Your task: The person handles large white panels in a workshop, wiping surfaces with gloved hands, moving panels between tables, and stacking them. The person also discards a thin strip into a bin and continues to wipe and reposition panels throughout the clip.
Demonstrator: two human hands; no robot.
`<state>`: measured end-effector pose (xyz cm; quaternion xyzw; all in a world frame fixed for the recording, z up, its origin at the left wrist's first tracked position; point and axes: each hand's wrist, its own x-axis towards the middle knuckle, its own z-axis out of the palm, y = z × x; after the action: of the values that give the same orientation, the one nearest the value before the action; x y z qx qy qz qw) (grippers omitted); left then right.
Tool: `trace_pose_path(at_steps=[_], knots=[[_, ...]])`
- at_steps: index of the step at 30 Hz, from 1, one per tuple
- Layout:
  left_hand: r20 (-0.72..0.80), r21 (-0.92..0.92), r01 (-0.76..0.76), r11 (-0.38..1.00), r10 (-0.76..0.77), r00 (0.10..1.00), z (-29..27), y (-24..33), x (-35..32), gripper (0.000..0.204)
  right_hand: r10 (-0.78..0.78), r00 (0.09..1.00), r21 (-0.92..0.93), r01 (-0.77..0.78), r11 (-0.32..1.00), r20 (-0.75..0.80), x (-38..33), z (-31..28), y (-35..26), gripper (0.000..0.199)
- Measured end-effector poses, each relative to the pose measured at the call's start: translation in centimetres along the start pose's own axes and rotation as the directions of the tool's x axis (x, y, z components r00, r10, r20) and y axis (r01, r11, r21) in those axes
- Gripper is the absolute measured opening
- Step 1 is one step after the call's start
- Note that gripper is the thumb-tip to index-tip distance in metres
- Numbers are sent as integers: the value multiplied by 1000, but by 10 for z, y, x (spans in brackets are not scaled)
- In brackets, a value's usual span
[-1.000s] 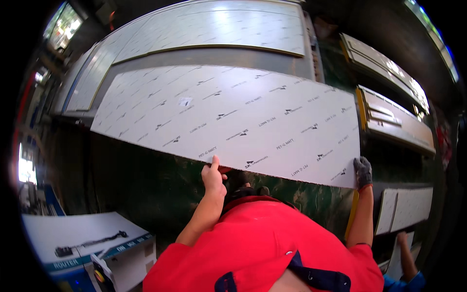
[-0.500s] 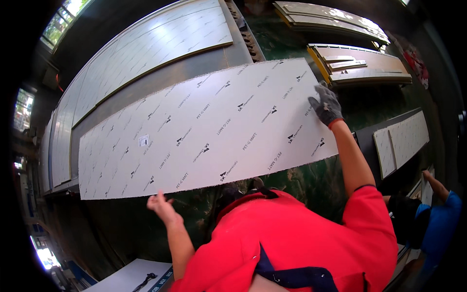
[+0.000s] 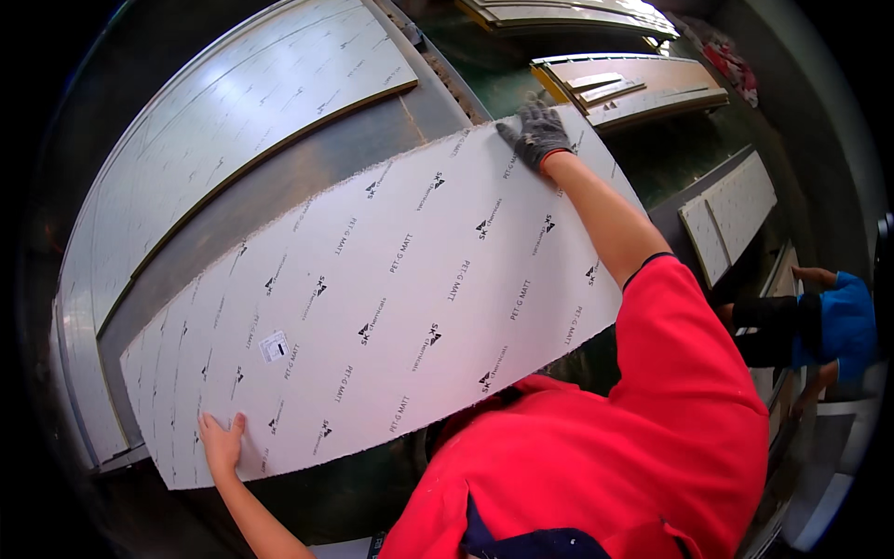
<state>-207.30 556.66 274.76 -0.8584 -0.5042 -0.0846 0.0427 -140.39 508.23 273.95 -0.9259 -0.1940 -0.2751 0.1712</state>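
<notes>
A long white board (image 3: pixel 372 298) with printed film and rough, chipped edges lies slantwise in front of me. A small white label (image 3: pixel 274 347) is stuck on its left half. My bare left hand (image 3: pixel 222 445) rests on the board's face by its near left edge, thumb apart from the fingers. At the far right corner, my right hand (image 3: pixel 537 138), in a grey glove with a red cuff, lies over the far edge with its fingers spread. Whether its fingertips press on the edge cannot be made out.
Beyond the board, a grey machine table (image 3: pixel 363 140) carries a larger white panel (image 3: pixel 251 102). Stacked boards (image 3: pixel 643 84) with loose strips on top stand at the far right. Nearer on the right are two pale panels (image 3: pixel 731 214) and a co-worker in a blue shirt (image 3: pixel 843 321).
My left hand has come up from below the near edge onto the board's face. My right hand has shifted from the right end to the far edge. The whole view has turned.
</notes>
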Motion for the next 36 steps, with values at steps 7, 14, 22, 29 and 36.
trace_pose_path(at_steps=[7,14,22,29,36], knots=[[81,95,-6,995,-1,997,-12,21,10,102,-392,919,199,378,904,33,-46,-4,-282,95],[105,123,18,992,-31,994,-12,39,8,98,-264,961,207,274,939,-75,1,34,-151,85],[126,93,-22,995,10,992,-11,78,25,98,439,887,-371,-459,807,-143,62,-23,263,66],[179,110,4,994,-23,984,-7,77,0,99,5,999,-73,-8,997,-36,76,40,122,73],[153,92,-56,994,41,987,-8,44,30,104,-132,991,-15,131,991,-31,26,22,-10,68]])
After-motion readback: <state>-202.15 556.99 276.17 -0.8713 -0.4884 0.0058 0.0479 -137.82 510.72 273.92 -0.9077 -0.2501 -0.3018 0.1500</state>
